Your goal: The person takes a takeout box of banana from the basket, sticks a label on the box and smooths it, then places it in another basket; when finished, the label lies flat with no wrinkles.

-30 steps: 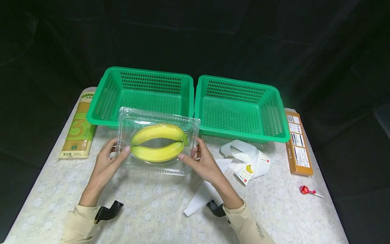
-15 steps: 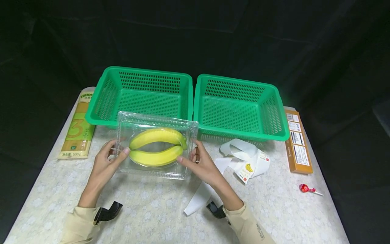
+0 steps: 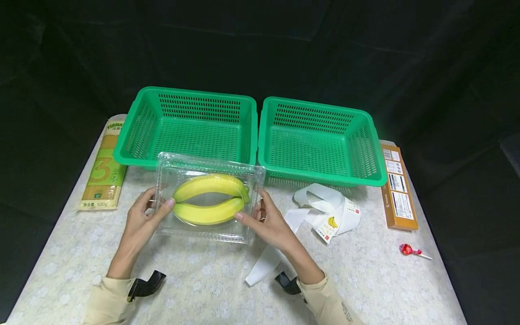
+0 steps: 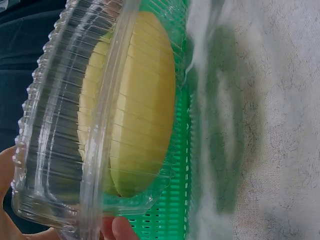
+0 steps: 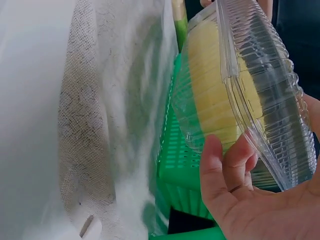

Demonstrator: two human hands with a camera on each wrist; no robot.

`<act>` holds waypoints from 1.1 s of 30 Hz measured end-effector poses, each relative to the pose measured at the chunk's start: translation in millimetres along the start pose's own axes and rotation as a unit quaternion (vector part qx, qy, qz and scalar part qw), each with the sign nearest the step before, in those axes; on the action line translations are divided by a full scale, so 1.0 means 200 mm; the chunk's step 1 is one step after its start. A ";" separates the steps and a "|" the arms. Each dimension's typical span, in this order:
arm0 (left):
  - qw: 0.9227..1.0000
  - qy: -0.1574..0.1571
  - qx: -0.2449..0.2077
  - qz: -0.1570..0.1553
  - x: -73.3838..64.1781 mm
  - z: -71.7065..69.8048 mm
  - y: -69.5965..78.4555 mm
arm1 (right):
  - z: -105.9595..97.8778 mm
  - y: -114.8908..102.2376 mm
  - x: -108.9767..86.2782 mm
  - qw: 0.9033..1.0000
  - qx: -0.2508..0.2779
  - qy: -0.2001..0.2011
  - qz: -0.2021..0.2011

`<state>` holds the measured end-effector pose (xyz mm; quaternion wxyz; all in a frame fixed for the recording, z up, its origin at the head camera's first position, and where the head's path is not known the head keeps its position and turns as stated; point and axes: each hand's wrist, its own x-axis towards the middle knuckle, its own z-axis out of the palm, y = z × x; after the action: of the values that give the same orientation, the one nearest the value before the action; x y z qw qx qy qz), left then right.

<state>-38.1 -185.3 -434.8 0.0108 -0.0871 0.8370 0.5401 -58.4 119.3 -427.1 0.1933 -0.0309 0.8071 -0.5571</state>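
Note:
A clear plastic clamshell box (image 3: 209, 162) is held up over the table in front of the left basket, its lid down on it. Two yellow bananas (image 3: 209, 213) lie inside, seen through the plastic. My left hand (image 3: 140, 221) grips the box's left end, thumb on top and fingers beneath. On the right end my right hand (image 3: 272, 223) grips it the same way. In the right wrist view, the fingers (image 5: 212, 160) curl under the box's rim, and the left wrist view shows the box tilted above the tablecloth.
Two green baskets, left (image 3: 199, 126) and right (image 3: 306, 146), stand side by side at the back. A noodle packet (image 3: 103, 169) lies at the left, an orange box (image 3: 398, 189) and a lollipop (image 3: 406, 249) at the right. A roll of banana labels (image 3: 325, 198) trails its strip beside my right hand.
Both hands have brought the clamshell box slightly down and toward the person. The grip on both ends is the same, and the bananas stay inside.

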 end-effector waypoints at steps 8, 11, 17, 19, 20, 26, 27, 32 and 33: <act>0.999 0.015 0.028 0.017 -0.02 0.04 -0.01 | -0.01 0.03 -0.01 1.000 -0.014 0.005 0.002; 0.999 0.016 0.038 0.012 -0.03 0.06 -0.03 | -0.02 0.03 -0.01 1.000 -0.013 0.004 0.010; 0.999 0.009 0.053 -0.001 -0.04 0.10 -0.07 | 0.00 0.07 -0.01 0.999 -0.005 -0.001 0.034; 0.998 -0.001 0.059 -0.011 -0.04 0.12 -0.09 | 0.00 0.09 -0.01 0.999 -0.007 0.005 0.044; 0.998 -0.006 0.063 -0.015 -0.04 0.12 -0.09 | 0.01 0.09 -0.01 0.999 -0.006 0.008 0.048; 0.997 -0.012 0.068 -0.032 -0.03 0.15 -0.11 | 0.02 0.13 -0.01 0.998 -0.005 0.013 0.053; 0.997 -0.011 0.067 -0.033 -0.03 0.15 -0.11 | 0.02 0.14 -0.01 0.999 -0.005 0.013 0.051; 0.997 -0.008 0.069 -0.040 -0.03 0.16 -0.11 | 0.04 0.15 0.00 0.999 -0.001 0.015 0.043; 0.997 -0.009 0.071 -0.043 -0.03 0.16 -0.11 | 0.04 0.15 0.00 0.999 0.000 0.015 0.044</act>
<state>-30.9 -165.0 -467.7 0.0477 -0.1166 0.8686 0.4793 -51.2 123.2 -457.1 0.2049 0.0129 0.8107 -0.5482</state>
